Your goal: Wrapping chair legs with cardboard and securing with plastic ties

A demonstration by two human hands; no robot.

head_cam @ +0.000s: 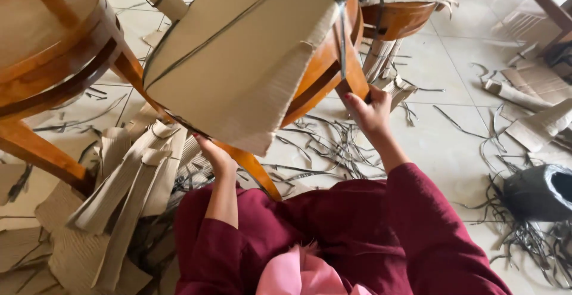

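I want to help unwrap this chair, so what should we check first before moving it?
1. Left hand under the lower edge of the cardboard-wrapped chair seat: ok.
2. Right hand on the wooden chair leg: ok.
3. Chair level: not ok, it is tilted.
4. Black straps around the cardboard intact: ok where visible.
5. Floor underfoot free of litter: not ok, cut strap pieces and cardboard strips lie there.
6. Firmness of both grips: cannot tell.

Cardboard wrap (238,56) hides the left hand (215,157) fingertips
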